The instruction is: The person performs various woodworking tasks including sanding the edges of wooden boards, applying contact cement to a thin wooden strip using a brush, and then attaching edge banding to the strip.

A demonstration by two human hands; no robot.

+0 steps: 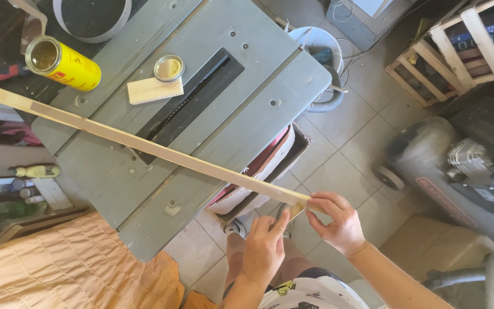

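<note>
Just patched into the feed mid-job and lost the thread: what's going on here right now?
A person holds the near end of a long thin wooden strip with both hands: the right hand pinches the tip, and the left hand meets it from below. The strip runs diagonally across a grey table saw. On the saw top sit an open yellow can, its round lid and a small wood block. Whether anything is being applied to the strip end cannot be told.

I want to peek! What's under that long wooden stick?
Under the long wooden strip lies the grey table saw top with its dark blade slot. Past the edge, a box of boards and floor tiles show. The slot's part beneath the strip is hidden.
</note>
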